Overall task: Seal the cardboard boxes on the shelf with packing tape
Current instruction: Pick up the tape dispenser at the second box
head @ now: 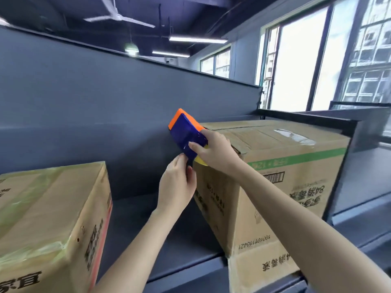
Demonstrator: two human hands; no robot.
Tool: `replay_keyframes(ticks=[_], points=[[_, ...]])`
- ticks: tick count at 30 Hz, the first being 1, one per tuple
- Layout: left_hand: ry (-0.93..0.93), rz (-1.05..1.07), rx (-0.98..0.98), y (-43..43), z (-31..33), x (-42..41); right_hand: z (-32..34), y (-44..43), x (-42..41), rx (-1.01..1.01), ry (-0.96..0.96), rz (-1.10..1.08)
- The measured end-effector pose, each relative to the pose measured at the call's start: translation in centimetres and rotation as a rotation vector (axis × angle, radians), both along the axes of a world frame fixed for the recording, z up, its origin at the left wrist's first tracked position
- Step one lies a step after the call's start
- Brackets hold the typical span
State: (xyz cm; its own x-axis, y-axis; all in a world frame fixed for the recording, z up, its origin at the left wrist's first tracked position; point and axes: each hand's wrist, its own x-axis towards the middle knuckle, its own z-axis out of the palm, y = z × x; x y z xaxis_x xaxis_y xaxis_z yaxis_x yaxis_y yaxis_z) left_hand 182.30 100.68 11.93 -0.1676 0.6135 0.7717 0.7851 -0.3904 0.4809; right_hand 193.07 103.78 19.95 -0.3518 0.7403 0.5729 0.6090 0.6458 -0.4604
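Observation:
A blue and orange tape dispenser with a yellowish roll is held at the top left corner of the right cardboard box. My right hand grips the dispenser from the right. Just below it, my left hand pinches at the dispenser's lower end, against the box's left side; whether tape lies between the fingers cannot be told. A second cardboard box, covered in shiny tape along its top, stands at the left on the same shelf.
A dark grey back panel rises behind the shelf. A metal shelf frame borders the right box on its right side. Windows are at the far right, ceiling lights above.

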Motion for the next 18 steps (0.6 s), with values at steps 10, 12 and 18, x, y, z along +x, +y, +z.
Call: replay_keyframes(ticks=[10,12,18], points=[[-0.02,-0.21,0.075,0.7,6.1,2.4,5.5,-0.3,4.5,0.061,0.097,-0.053],[0.033,-0.259,0.024,0.9,6.1,2.9,5.3,0.3,5.7,0.075,0.035,-0.149],[0.218,-0.258,-0.091,1.4,4.3,5.1,4.4,1.6,8.9,0.191,-0.148,-0.38]])
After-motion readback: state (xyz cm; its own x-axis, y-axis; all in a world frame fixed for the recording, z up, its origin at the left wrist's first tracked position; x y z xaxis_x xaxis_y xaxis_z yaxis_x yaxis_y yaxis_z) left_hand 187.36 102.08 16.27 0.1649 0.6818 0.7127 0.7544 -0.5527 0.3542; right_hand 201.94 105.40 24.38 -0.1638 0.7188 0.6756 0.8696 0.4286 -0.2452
